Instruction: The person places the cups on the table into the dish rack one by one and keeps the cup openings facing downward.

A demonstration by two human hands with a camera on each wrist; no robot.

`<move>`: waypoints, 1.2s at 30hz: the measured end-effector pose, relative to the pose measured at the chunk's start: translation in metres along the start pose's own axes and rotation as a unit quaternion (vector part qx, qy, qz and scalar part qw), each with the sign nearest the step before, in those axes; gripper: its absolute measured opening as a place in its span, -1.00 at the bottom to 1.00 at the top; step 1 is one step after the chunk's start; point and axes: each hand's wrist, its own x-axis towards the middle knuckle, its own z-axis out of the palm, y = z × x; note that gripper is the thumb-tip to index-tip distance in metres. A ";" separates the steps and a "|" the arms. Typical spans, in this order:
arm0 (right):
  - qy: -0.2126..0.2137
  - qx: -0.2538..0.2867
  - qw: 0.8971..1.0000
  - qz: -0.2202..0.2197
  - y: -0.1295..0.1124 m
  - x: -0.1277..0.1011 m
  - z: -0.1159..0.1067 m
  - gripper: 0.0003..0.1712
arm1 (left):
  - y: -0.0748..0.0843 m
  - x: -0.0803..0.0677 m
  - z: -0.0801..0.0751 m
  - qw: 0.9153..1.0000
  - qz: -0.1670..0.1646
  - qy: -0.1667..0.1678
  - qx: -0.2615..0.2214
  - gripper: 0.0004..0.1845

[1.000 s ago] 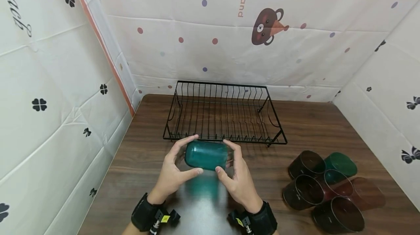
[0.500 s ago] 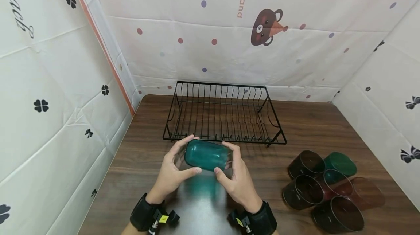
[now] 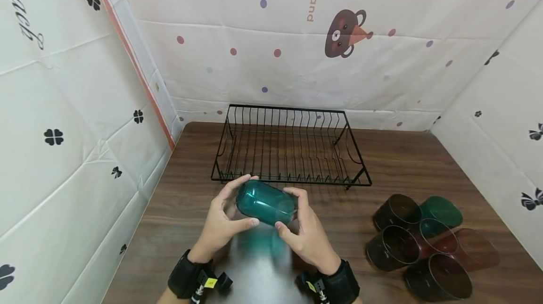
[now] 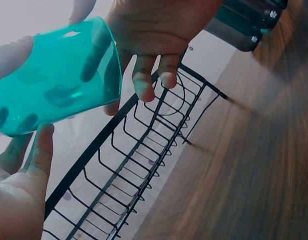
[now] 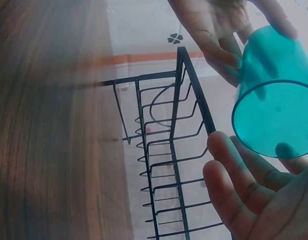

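Observation:
A clear teal cup lies on its side in the air between my two hands, just in front of the rack. My left hand grips its closed base end, thumb below and fingers above. At the rim end, my right hand holds it between thumb and fingers. In the right wrist view the cup's open mouth faces the camera, and nothing shows inside. The left wrist view has the teal wall with fingers showing through it.
A black wire dish rack stands at the back of the wooden table. Several cups stand close together at the right, among them a dark one, a green one and a red one. Patterned white cloth hangs behind.
The teal cup has tilted, its rim end dropping toward me and to the right. My right fingers have shifted slightly left and down along with it. The rack and other cups stay put.

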 end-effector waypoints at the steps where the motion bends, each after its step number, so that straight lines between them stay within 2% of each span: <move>1: -0.001 0.001 1.000 -0.003 0.000 0.000 0.000 -0.19 | 0.000 0.000 0.000 1.000 -0.002 0.000 -0.002 -0.06; 5: -0.001 0.002 1.000 -0.012 0.002 0.000 -0.001 -0.19 | -0.001 0.000 0.001 1.000 -0.010 0.003 -0.007 -0.07; 11: 0.006 0.008 1.000 -0.011 0.004 0.000 0.000 -0.17 | -0.003 0.000 0.002 1.000 -0.002 0.006 -0.012 -0.07; 16: 0.014 0.011 1.000 -0.005 0.002 0.000 0.001 -0.16 | -0.002 -0.001 0.003 0.999 -0.002 0.010 -0.035 -0.09; 28: -0.018 0.038 0.999 -0.012 0.002 0.000 0.001 -0.24 | 0.001 0.000 0.005 0.998 0.000 0.012 -0.060 -0.10; 36: -0.019 0.047 0.999 -0.007 0.001 0.001 0.001 -0.25 | 0.001 0.000 0.006 0.999 -0.003 0.017 -0.049 -0.10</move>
